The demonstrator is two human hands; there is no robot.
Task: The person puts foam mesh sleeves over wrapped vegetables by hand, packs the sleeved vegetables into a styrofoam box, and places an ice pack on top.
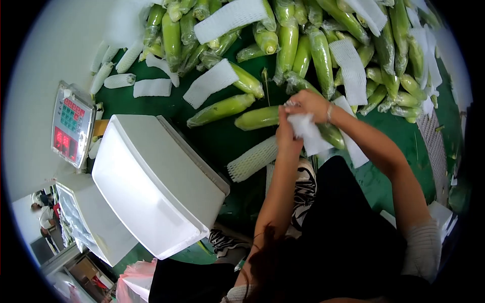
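My left hand [288,129] and my right hand [309,105] meet in front of me, fingers closed at the top of a white foam sleeve [309,135]. The sleeve hangs down between my forearms, and its exact mesh is blurred. To the left, a plastic-wrapped ear of corn [256,118] lies with one end close to my fingers. Another green ear [331,135] lies partly hidden below my right wrist. A netted white foam sleeve [252,159] rests beside my left forearm, and another foam sleeve [353,144] is under my right forearm.
Wrapped corn [288,43] is heaped across the green surface [222,144], with loose foam sleeves [348,65] among it. Several ears in netting [120,81] lie at the upper left. A digital scale [73,123] and a large white foam box [156,187] stand left.
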